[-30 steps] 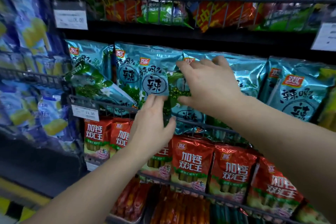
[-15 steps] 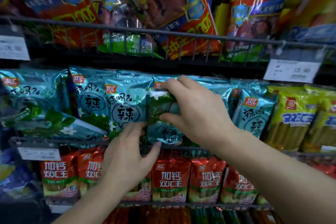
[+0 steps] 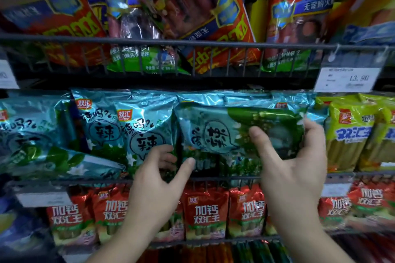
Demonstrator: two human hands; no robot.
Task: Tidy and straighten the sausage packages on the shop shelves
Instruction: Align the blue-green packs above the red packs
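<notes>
A teal sausage package [image 3: 215, 132] lies turned on its side in front of the middle shelf's row. My right hand [image 3: 292, 168] grips its green right end, thumb on the front and fingers behind. My left hand [image 3: 158, 179] reaches in at the lower left of that package; its fingers slip between it and the upright teal package [image 3: 145, 134], its thumb at the sideways package's lower edge. More teal packages [image 3: 100, 126] stand to the left, one slumped flat [image 3: 64, 162].
Above, a wire rail [image 3: 192, 44] fronts large red packages [image 3: 213, 17], some tilted. Yellow-green packages [image 3: 350, 134] stand right of the teal row. Red packages [image 3: 205, 213] fill the lower shelf. A price tag [image 3: 348, 80] hangs at upper right.
My right hand pulled one teal package out of the row and turned it sideways, shifting to its right end. My left hand rose toward the gap. The view tilted up and closer.
</notes>
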